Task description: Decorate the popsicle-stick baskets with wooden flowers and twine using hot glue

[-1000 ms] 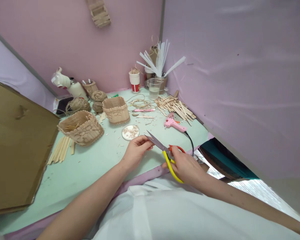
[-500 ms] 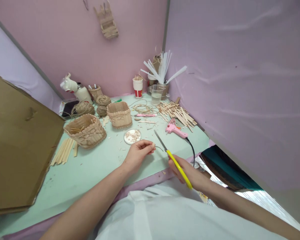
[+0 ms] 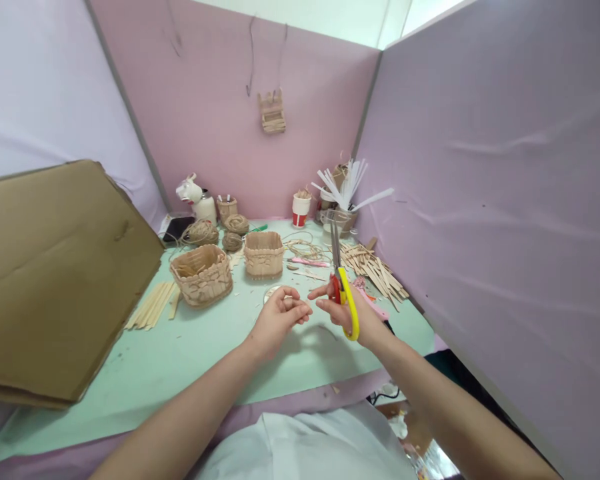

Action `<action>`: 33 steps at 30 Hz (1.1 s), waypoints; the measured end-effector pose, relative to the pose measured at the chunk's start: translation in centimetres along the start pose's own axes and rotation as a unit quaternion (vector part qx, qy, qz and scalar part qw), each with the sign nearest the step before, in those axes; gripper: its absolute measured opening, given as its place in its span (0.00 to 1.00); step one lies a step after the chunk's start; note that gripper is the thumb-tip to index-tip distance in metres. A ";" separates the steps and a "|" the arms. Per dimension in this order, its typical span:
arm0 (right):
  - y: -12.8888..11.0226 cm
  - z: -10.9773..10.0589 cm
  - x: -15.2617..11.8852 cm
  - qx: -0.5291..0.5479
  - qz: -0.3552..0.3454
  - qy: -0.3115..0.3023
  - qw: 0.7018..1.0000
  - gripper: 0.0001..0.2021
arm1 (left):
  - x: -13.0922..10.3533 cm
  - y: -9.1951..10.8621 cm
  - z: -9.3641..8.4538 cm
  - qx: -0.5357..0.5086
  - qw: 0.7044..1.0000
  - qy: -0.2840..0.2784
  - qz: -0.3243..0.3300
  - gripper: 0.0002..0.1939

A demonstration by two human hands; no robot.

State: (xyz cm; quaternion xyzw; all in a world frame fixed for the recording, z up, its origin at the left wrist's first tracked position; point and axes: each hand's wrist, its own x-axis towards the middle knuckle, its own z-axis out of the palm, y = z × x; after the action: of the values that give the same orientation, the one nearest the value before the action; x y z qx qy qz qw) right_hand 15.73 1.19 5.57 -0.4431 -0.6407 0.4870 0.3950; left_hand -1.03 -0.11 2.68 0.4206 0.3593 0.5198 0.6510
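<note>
My left hand [image 3: 281,319] is in the middle of the table with thumb and fingers pinched together; what they hold, if anything, is too small to make out. Close by on its right, my right hand [image 3: 363,317] has a pair of scissors [image 3: 336,250] in its grip. The yellow and red handles hang about the fingers, and the blades point up and away. My right index finger and thumb reach toward the left fingertips. A thin, curved strand [image 3: 329,331] lies on the table below the hands. Behind my left hand, a small round dish [image 3: 269,293] is partly hidden.
Two wooden baskets [image 3: 201,277] [image 3: 264,255] stand left of centre, near flat wooden sticks [image 3: 151,305] and twine balls [image 3: 203,233]. A pink glue gun [image 3: 377,308] lies partly behind my right hand. Loose sticks [image 3: 375,267] heap at right; a cardboard sheet [image 3: 60,280] leans at left.
My view has tilted up. My right hand has come nearer my left and turned the scissors upright. The thin strand, earlier at my left fingertips, now lies on the table.
</note>
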 end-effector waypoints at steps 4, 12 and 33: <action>-0.4 1.1 1.3 0.091 0.024 -0.071 0.993 0.17 | 0.1 0.7 -0.9 -0.066 0.995 -0.064 -0.047 0.20; -0.6 2.1 2.0 0.109 0.008 -0.036 0.993 0.18 | 0.7 1.3 -2.1 -0.062 0.992 -0.067 -0.092 0.14; 1.1 3.1 1.6 0.130 0.032 -0.003 0.991 0.17 | 1.0 1.1 -2.0 0.034 0.996 -0.033 -0.077 0.11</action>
State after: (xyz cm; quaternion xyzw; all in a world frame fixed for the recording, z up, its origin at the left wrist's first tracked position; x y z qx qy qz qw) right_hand 12.54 2.05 3.95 -0.4068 -0.5587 0.5797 0.4317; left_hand -3.05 1.37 2.93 0.4300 0.3865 0.4417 0.6860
